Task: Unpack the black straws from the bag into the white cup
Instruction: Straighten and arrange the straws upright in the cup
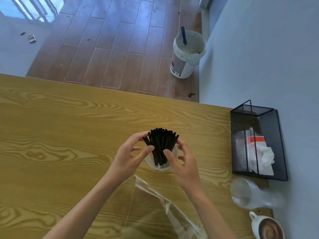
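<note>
A wood-grain table (69, 128) fills the lower view, with plank flooring and a white bucket (187, 54) beyond its far edge. At the right edge stands a black mesh holder (269, 125) with papers inside. A clear, empty bag (155, 200) lies on the table near the person, between the forearms. Ahead of it the white cup (158, 167) stands upright, holding the fanned bundle of black straws (160, 145). The left hand (127, 157) and right hand (184, 163) flank the bundle, fingers curled loosely, fingertips touching the straws without clenching them.
</note>
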